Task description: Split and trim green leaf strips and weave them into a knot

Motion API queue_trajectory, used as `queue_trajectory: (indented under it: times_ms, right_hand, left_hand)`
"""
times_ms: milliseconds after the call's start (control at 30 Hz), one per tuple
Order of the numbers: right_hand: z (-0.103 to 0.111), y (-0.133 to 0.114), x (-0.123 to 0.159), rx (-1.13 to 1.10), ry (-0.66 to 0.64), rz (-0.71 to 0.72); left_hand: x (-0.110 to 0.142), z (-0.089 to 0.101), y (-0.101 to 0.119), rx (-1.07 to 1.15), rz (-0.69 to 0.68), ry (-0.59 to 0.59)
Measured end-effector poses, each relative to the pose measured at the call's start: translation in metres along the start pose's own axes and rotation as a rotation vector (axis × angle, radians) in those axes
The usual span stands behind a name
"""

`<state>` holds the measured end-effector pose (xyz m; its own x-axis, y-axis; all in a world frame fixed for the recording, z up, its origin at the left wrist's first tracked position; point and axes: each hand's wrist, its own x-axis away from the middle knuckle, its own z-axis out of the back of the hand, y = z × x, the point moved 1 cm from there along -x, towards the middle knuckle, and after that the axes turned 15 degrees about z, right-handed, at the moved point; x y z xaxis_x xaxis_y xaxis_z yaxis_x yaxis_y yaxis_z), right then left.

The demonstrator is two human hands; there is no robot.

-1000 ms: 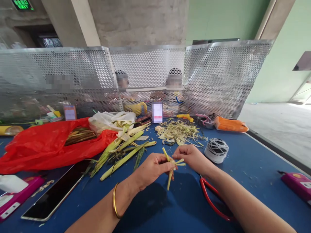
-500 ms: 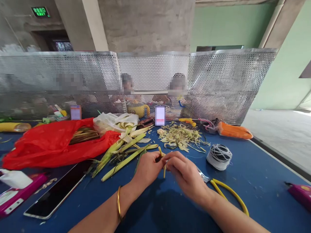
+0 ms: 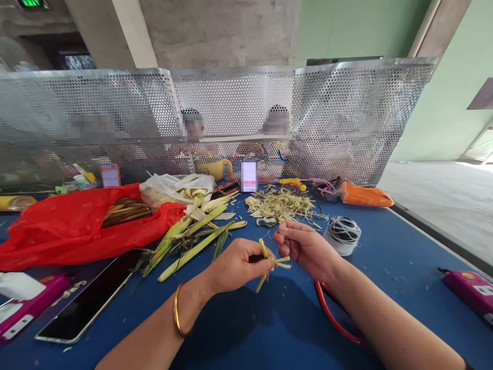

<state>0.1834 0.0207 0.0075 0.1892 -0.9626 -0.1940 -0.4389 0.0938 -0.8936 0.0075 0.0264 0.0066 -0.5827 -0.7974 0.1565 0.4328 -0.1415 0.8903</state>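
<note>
My left hand (image 3: pixel 241 264) is closed around a small bundle of yellow-green leaf strips (image 3: pixel 284 263), pinched between thumb and fingers. The strips cross each other, with ends sticking out above, below and to the right. Just right of it, my right hand (image 3: pixel 302 244) is raised with its fingertips pinched together. A fine pale thread, barely visible, runs between the bundle and these fingertips. Beside my right forearm curves a red tool handle (image 3: pixel 327 313); the forearm hides the rest of it. A spool of white thread (image 3: pixel 342 236) stands behind my right wrist.
Long green stalks (image 3: pixel 196 254) lie left of my hands, near a red plastic bag (image 3: pixel 73 221) and a dark-screened phone (image 3: pixel 88 300). Leaf shreds (image 3: pixel 285 204) are heaped ahead. A perforated metal screen (image 3: pixel 239 103) closes the back, with people behind it. An orange packet (image 3: pixel 365 195) lies right.
My right hand has drawn away from the left, up and to the right. The left hand has turned, exposing the crossed strips. A red handle shows where a yellow one was. The view has tilted down.
</note>
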Motion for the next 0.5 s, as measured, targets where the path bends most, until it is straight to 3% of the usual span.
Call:
queue_trajectory:
  times_ms: [133,267,367,500]
  right_hand:
    - [-0.002,0.014,-0.001,-0.245,0.097,-0.096]
    - [-0.015,0.029,0.006,-0.246,0.196,-0.062]
    - [-0.026,0.033,0.015,-0.022,0.192,0.099]
    - [-0.031,0.025,0.022,0.529,0.019,0.377]
  left_hand:
    - [-0.003,0.001,0.001,0.215,-0.039,0.105]
    - [-0.008,0.002,-0.006,0.087,-0.012,0.496]
    - [-0.010,0.000,-0.010,-0.072,0.044,0.628]
    - [-0.010,-0.002,-0.010,-0.208,0.087,0.597]
